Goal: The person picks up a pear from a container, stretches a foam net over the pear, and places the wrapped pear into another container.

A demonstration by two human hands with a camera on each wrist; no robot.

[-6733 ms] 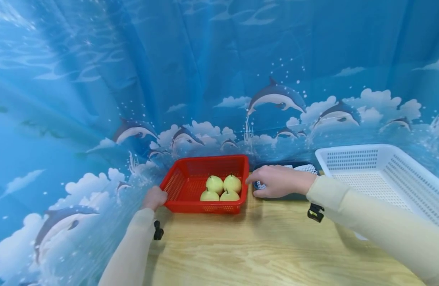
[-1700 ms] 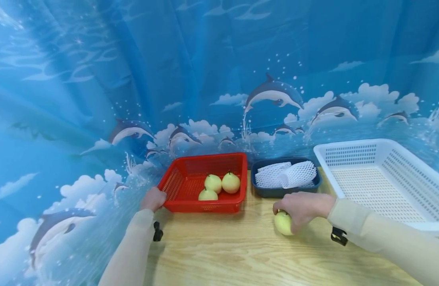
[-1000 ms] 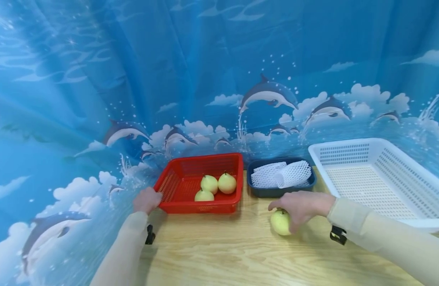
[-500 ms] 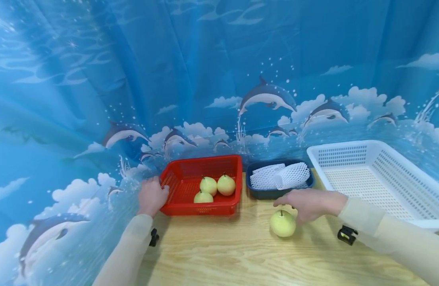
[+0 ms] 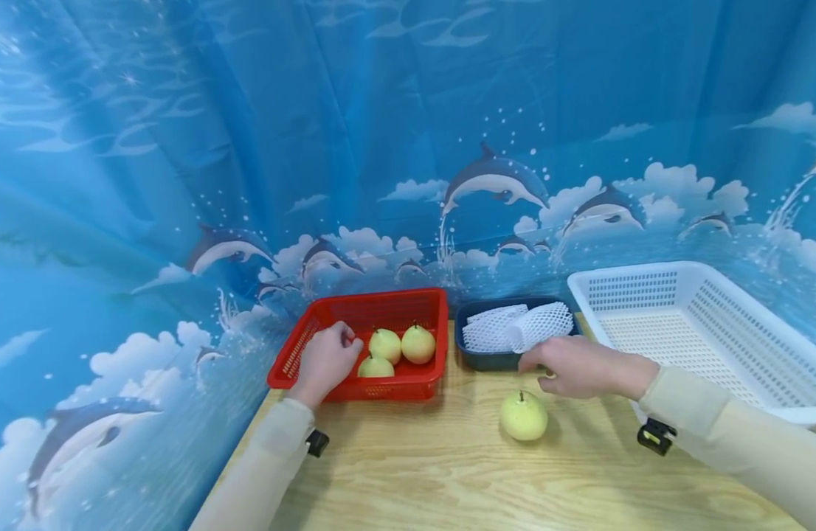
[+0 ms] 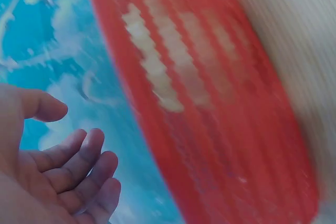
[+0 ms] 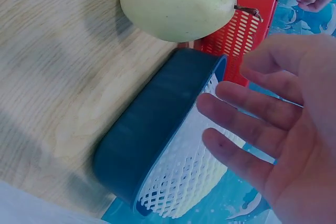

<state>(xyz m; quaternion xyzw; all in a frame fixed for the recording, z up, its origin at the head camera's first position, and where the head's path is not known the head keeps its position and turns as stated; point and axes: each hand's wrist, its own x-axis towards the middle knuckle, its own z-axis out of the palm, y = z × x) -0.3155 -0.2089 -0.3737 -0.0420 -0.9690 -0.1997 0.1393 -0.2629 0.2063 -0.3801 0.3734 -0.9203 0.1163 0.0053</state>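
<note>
A yellow-green pear (image 5: 524, 416) stands upright on the wooden table, its stem pointing up. Just behind it, my right hand (image 5: 590, 366) is in the air with relaxed, slightly bent fingers, holding nothing. In the right wrist view those fingers reach over the dark blue tray (image 7: 142, 124), in which white foam net sleeves (image 5: 519, 327) lie. My left hand (image 5: 326, 361) hovers over the front left of the red basket (image 5: 395, 391); the left wrist view shows its fingers loosely bent around nothing. Inside that basket, 3 more pears (image 5: 417, 344) sit together at the right.
At the right stands a large white basket (image 5: 680, 339) with perforated walls. A blue curtain (image 5: 381, 147) printed with dolphins hangs behind the containers. Bare wood of the table (image 5: 434, 472) shows in front of the pear.
A pear went from the red basket to the table, and my right hand let go of it and rose behind it. My left hand left the basket's left edge and moved right.
</note>
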